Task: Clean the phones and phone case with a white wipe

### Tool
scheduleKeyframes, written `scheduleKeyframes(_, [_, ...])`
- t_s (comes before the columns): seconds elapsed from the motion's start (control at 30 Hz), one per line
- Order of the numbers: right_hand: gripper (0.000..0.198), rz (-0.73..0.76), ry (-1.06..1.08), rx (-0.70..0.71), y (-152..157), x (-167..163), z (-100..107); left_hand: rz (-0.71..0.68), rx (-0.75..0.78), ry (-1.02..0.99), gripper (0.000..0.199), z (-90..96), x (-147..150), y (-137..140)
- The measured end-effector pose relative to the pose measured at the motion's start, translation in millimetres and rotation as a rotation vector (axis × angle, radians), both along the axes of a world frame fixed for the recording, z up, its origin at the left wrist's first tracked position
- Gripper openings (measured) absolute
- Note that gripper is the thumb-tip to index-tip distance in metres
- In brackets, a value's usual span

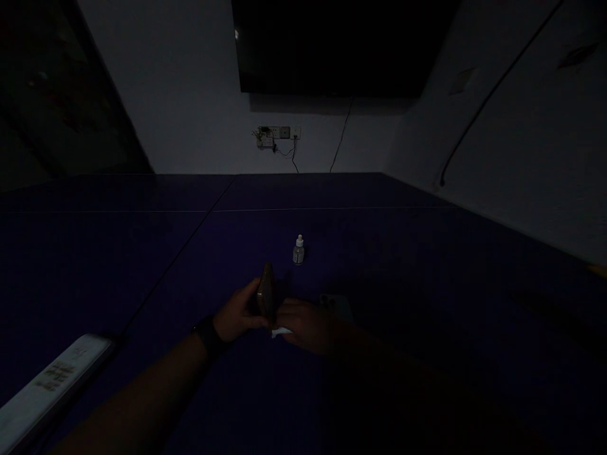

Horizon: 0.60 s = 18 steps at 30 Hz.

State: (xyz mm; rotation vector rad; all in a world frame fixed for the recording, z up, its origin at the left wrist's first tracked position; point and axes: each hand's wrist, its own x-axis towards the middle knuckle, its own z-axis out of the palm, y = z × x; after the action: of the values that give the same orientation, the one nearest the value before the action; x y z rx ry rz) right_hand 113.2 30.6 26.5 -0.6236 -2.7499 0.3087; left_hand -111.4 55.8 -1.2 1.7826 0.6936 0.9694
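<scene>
My left hand (239, 314), with a dark band on its wrist, grips a dark phone (266, 294) by its edges. The phone stands on edge, its narrow side toward me. My right hand (303, 322) is closed on a white wipe (281, 331) pressed at the phone's right face. Most of the wipe is hidden under the fingers. A small clear bottle with a white cap (298, 251) stands upright just beyond my hands. Partly behind my right wrist, a second phone (339, 307) lies flat with its camera lenses up.
A white power strip (61, 379) lies at the lower left of the dark purple surface (180, 291). Wall sockets with plugs and cords (277, 133) are at the back, under a large black TV (332, 50). The room is very dim.
</scene>
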Motion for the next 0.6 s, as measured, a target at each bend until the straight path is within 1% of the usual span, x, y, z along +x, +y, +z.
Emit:
scheduleKeyframes(0.03, [0.017,0.000,0.002,-0.001,1.5,0.6,-1.2,-0.005,-0.002,0.002,0.089,-1.3,-0.5,0.7])
scheduleKeyframes(0.17, [0.016,-0.179,-0.002,0.064,7.5,0.5,-4.8,-0.025,-0.005,0.013,0.090,-4.0,-1.9,4.0])
scheduleKeyframes(0.2, [0.017,-0.188,-0.008,0.070,7.8,0.3,-4.6,-0.030,-0.007,0.018,0.090,-4.0,-2.1,4.6])
scheduleKeyframes(0.23, [0.018,-0.161,-0.014,0.066,7.2,0.5,-3.8,-0.035,-0.007,0.025,0.089,-3.7,-2.3,5.0])
scheduleKeyframes(0.33, [0.022,0.003,-0.007,0.013,3.0,3.0,1.1,-0.041,-0.005,0.045,0.092,-1.9,-2.3,4.3])
scheduleKeyframes(0.4, [0.021,0.055,0.031,-0.016,0.8,5.7,4.8,-0.030,-0.004,0.041,0.092,-0.4,-1.8,2.8])
scheduleKeyframes(0.5, [0.012,0.002,0.130,-0.009,1.6,8.8,8.0,-0.013,-0.004,0.020,0.091,1.5,-0.6,1.2])
scheduleKeyframes(0.6, [0.010,-0.083,0.195,0.039,5.3,9.0,6.8,-0.025,0.001,0.010,0.091,1.8,0.3,1.4])
